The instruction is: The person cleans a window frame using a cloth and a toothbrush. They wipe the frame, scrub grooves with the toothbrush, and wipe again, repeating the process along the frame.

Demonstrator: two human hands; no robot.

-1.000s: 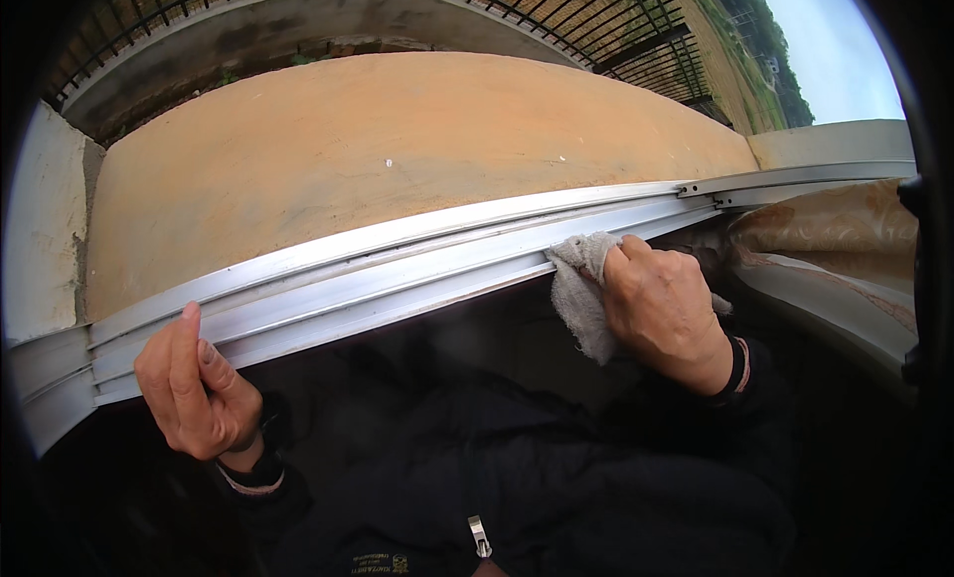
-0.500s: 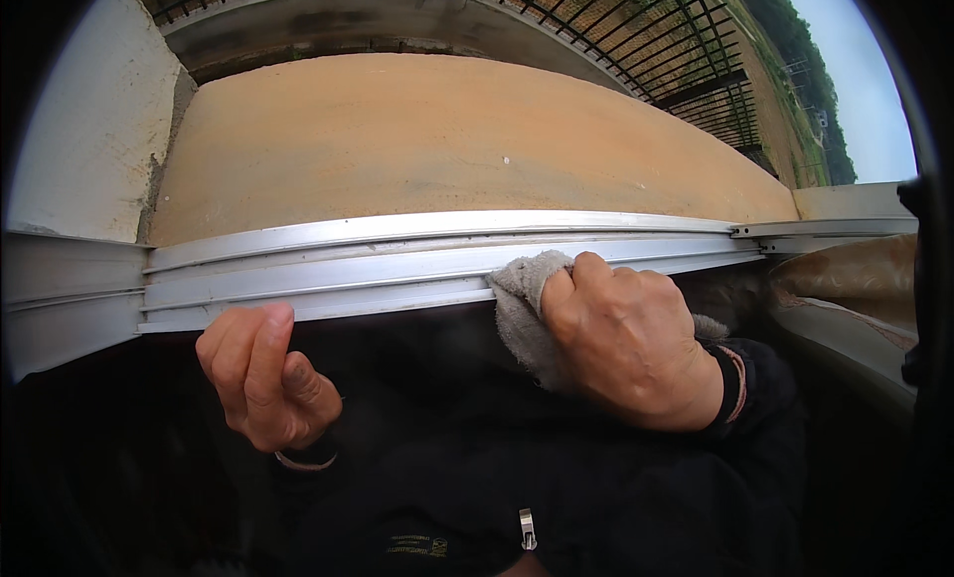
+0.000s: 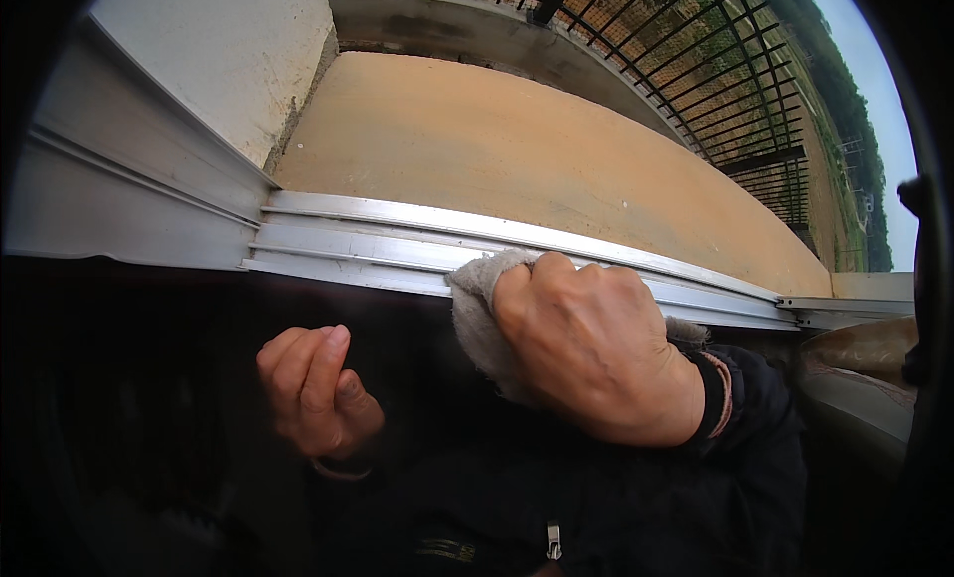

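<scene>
My right hand grips a grey cloth, its knuckles up and fingers wrapped into the fabric. The cloth presses on the white metal window track, over the rails nearest me. Part of it hangs below the track's near edge, and a small end shows past the wrist. Off to the left, my left hand hovers in front of the track, touching nothing. Its fingers are loosely curled, the thumb stands a little apart, and no object shows in it.
Beyond the track lies a tan outer sill. A white frame post rises at the left beside a rough pale wall. Black metal fencing stands outside. Brownish sheeting hangs at the right end.
The view has turned, so the track now slopes down to the right. My right hand and the cloth have slid left along the track. The left hand sits lower, farther from the rail.
</scene>
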